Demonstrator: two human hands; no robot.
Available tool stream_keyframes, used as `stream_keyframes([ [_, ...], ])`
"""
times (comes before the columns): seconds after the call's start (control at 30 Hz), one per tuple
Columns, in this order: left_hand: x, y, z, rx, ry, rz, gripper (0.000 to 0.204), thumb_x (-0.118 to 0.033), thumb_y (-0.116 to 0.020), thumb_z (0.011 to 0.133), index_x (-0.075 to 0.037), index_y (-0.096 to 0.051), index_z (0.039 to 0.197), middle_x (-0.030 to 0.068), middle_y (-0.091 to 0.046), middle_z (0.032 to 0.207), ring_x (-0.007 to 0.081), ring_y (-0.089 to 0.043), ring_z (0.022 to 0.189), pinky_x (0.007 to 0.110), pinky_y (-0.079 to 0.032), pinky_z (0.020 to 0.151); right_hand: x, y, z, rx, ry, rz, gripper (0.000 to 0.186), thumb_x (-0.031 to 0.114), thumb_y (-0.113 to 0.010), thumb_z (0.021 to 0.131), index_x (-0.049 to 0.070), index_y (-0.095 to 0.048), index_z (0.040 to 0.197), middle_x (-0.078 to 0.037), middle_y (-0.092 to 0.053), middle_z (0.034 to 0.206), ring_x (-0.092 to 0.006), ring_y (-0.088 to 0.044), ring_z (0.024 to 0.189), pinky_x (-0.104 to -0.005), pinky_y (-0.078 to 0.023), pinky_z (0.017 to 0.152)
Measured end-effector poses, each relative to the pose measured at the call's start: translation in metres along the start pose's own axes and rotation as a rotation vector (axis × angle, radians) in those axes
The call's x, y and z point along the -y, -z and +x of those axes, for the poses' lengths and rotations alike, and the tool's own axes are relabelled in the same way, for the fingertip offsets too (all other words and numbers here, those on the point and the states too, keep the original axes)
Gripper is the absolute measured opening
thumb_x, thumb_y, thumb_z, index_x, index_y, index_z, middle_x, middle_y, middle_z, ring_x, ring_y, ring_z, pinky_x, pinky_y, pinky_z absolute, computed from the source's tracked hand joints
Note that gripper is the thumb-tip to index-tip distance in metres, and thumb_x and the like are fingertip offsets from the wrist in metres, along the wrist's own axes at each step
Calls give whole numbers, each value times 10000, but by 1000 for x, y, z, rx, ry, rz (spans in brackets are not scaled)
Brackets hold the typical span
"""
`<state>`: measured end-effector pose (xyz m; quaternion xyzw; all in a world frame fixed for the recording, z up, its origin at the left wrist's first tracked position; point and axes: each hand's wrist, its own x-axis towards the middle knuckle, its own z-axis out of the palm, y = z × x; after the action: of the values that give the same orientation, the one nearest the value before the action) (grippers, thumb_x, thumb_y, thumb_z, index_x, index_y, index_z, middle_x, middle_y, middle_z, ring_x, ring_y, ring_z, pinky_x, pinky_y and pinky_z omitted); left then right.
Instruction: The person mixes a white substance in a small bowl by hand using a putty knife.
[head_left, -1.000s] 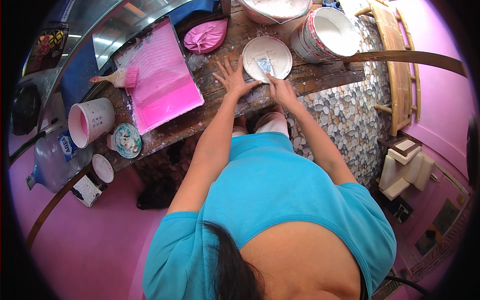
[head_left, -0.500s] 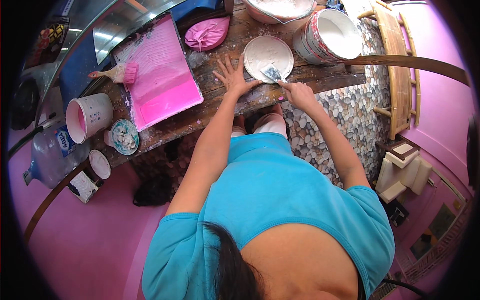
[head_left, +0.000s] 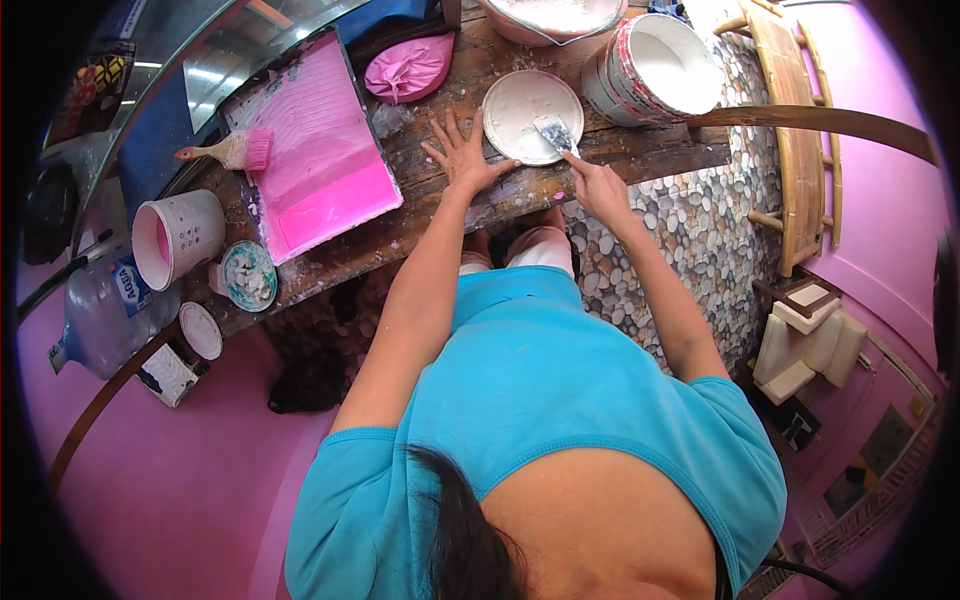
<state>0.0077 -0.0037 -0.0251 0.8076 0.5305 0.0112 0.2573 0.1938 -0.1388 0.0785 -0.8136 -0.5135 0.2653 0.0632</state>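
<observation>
My left hand point(head_left: 462, 158) is open, fingers spread on the worn wooden table point(head_left: 540, 190) beside a round white lid point(head_left: 513, 105) coated with white paste, its thumb at the lid's lower rim. My right hand point(head_left: 595, 188) is closed round the handle of a small putty knife point(head_left: 552, 134), whose blade lies on the lid. A pink bag point(head_left: 408, 68) sits behind and left of the lid; a white bucket point(head_left: 620, 90) of white liquid stands to its right.
A tray point(head_left: 325, 215) of pink paint with a brush point(head_left: 245, 150) lies leftward, near a pink-stained bucket point(head_left: 180, 238), a dish of paste point(head_left: 250, 275) and a water jug point(head_left: 110, 315). A basin point(head_left: 550, 15) stands behind. Bamboo furniture point(head_left: 790, 150) is at the right.
My right hand and the putty knife have shifted right; the blade has turned and sits lower and further right on the lid. My left hand stays spread in nearly the same place.
</observation>
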Motion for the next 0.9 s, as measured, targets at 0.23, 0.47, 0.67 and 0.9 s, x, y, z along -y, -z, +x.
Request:
stream_keyframes([
  [0.23,-3,2,-2,8,-3,-15,1230,-713,-763,501,-312,-187,1511,196,45,1569,450,165,1413,704,75,1045,5,-41,21,-81,31,-11,350,190,-444,934,151,-585,1253,-236,-656,883,-437,-625,845,-537,-482,763],
  [0.47,-3,5,-2,32,32,-35,1237,-699,-778,491,-311,-193,1510,183,55,1573,441,174,1415,687,82,1058,7,-33,10,24,51,-90,383,171,-424,922,113,-566,1272,-215,-664,927,-413,-631,885,-542,-478,778],
  [0.67,-2,3,2,35,22,4,1249,-770,-726,498,-321,-157,1516,180,81,1571,437,194,1410,714,75,1034,17,9,23,59,-35,17,362,225,-468,915,192,-614,1246,-231,-650,1027,-411,-617,968,-490,-477,860],
  [0.9,-2,2,1,-1,0,-5,1240,-750,-733,514,-312,-153,1518,183,73,1570,440,198,1407,714,69,1036,8,-6,41,-52,-19,78,374,213,-467,913,169,-600,1259,-262,-644,987,-424,-614,961,-494,-481,853],
])
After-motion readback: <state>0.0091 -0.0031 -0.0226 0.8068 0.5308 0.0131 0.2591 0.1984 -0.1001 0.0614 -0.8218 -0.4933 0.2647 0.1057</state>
